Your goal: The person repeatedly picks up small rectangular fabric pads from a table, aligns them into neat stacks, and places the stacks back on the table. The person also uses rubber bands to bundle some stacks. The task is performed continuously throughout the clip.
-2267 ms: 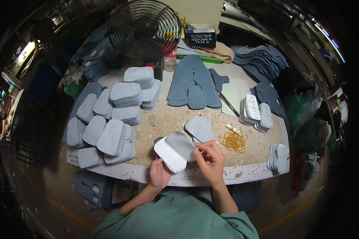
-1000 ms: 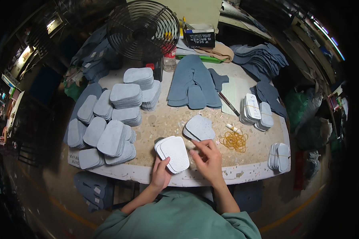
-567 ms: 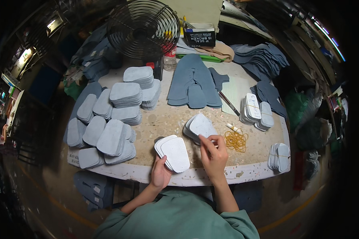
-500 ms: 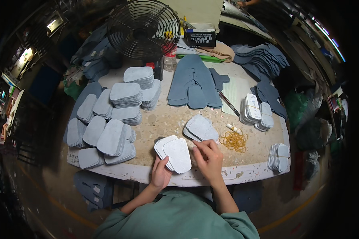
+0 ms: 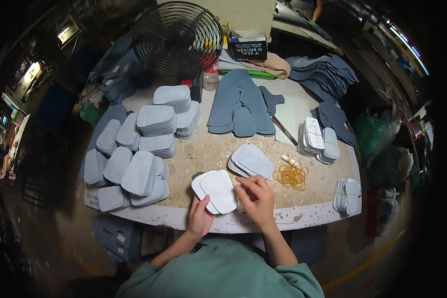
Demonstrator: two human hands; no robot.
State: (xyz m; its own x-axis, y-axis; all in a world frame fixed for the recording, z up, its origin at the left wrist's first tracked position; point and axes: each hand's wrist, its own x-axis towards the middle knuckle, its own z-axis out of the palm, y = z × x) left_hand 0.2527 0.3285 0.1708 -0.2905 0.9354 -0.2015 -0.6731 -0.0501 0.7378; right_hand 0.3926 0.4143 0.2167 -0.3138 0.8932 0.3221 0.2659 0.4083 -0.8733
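Observation:
My left hand (image 5: 200,217) grips a small fanned stack of rounded white cut pieces (image 5: 220,192) near the table's front edge, thumb on top. Close by the stack's right side is my right hand (image 5: 257,201), its fingers bent and a little apart, with nothing visible in them. Just beyond it lies a loose pile of pale grey rounded pieces (image 5: 253,161), smooth-edged like the ones I hold. A tangle of yellow rubber bands (image 5: 290,177) rests to the right of that pile, with a small white tube (image 5: 289,160) behind it.
Many stacks of pale grey pieces (image 5: 156,117) crowd the left. Banded bundles (image 5: 311,136) stand at right, another (image 5: 347,195) near the right corner. Blue-grey shoe upper parts (image 5: 238,99), a pen (image 5: 284,130), a bottle (image 5: 210,79), a black box (image 5: 248,48) and a fan (image 5: 179,37) lie beyond.
The front white piece has shifted left to overlap the others more evenly in my left hand. My right hand has moved slightly left, towards the stack's edge.

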